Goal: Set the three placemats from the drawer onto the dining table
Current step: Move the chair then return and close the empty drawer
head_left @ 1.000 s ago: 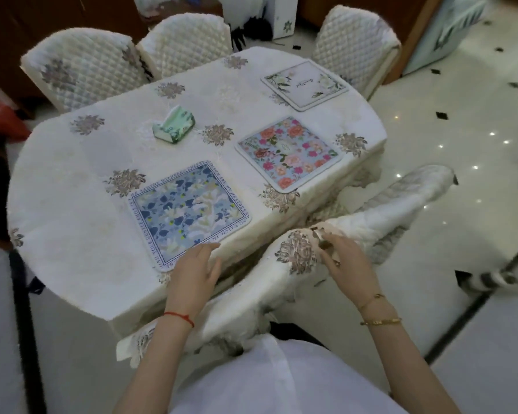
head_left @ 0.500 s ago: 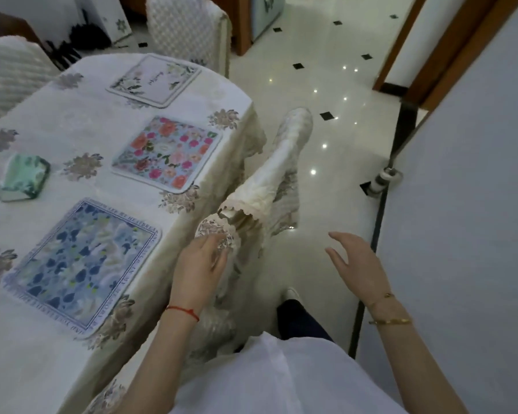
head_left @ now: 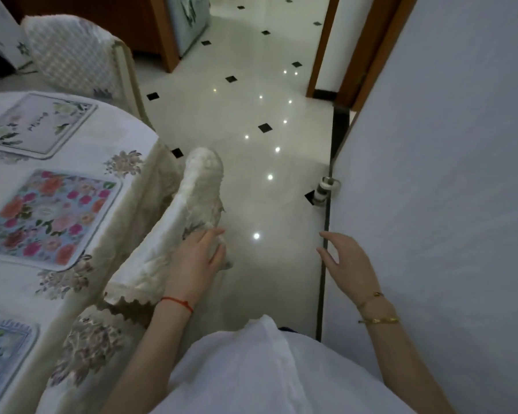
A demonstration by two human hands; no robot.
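Head view, only one. Vs half a second back: camera has swung further right, so the dining table point(head_left: 81, 150) now sits at the left edge and the white wall point(head_left: 446, 174) fills the right side. The green item that lay on the cloth is out of frame. Blue placemat point(head_left: 3, 351) is cut down to a corner at lower left. Left hand point(head_left: 196, 261) has moved from the near flowered end of the chair-back cover point(head_left: 177, 234) further along it; it now lies flat on the fabric, fingers loosely spread, not gripping anything. Right hand point(head_left: 349, 264) is in much the same spot, hanging in the air beside the wall, fingers open and slightly curled, empty.

Task items: all three placemats are on the tablecloth in a row along the near edge. White floral placemat point(head_left: 36, 124) farthest, pink rose placemat point(head_left: 51, 216) in the middle, blue one nearest. Each lies flat, apart from its neighbours.

Containers: no drawer visible in frame, so cannot tell its state.

Other: quilted chair point(head_left: 72, 58) beyond the table, glossy tile floor point(head_left: 251, 115) with black diamond insets, doorstop point(head_left: 325, 189) at the wall base.
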